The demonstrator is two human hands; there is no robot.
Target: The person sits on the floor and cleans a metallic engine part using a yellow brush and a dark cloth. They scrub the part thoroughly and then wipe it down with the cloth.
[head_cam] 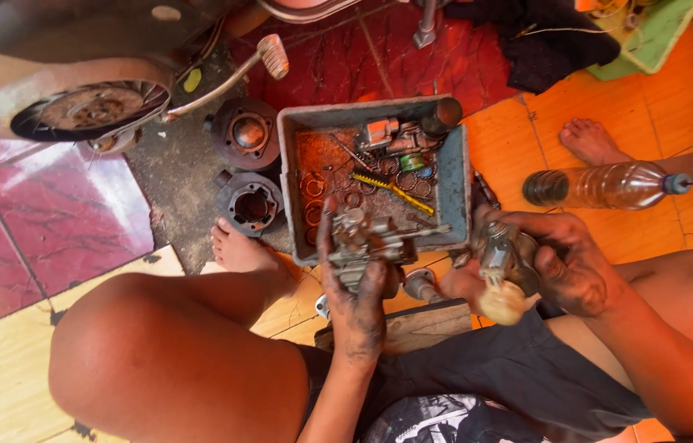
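Grease covers both hands. A carburettor body point(363, 242), a small cast-metal part with screws and a lever sticking out, is gripped in the left hand point(356, 299), fingers wrapped up around it from below, over the near edge of the grey metal tray point(455, 189). A brush point(501, 291) with pale bristles is clasped by its handle in the right hand point(564, 262), fist closed, just past the tray's near right corner.

The carburettor is judged stiff, fairly heavy for its size and slippery with oil; its thin projecting parts look easily bent, so it is best held by the solid body, as it is now. The brush is judged light, with soft bristles.

One carburettor, one brush and one tray are counted. Two engine cylinder parts point(250, 203) lie on the floor off the tray's left edge, and one plastic bottle point(601, 184) to its right. Several small rings point(314, 184) lie inside the tray; their number cannot be told.
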